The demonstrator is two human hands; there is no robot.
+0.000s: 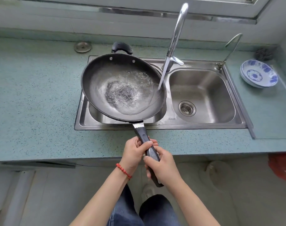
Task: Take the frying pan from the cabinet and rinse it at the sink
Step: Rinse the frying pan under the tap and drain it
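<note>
While water from the tall faucet [176, 35] strikes its right inner wall, the frying pan [122, 87] sits at the centre of the frame, held over the left basin of the steel sink [202, 93], with bubbling water pooled in its bottom. Its long black handle [145, 144] runs down toward me, and a short black helper handle shows at its far rim. My left hand [135, 154] has its grip closed round the upper part of the handle, thumb on top, a red bead bracelet [123, 171] on that wrist. My right hand [163, 167] has its grip closed round the lower part, just below the left one. The right basin shows its drain strainer [187, 108]. On the speckled green counter [33, 98], a metal sink plug [82, 46] lies at upper left, and stacked blue-and-white dishes [258, 74] rest at the right, behind them a dark scrubber [264, 53]. A smaller thin tap [231, 44] stands at the sink's right rear corner.
</note>
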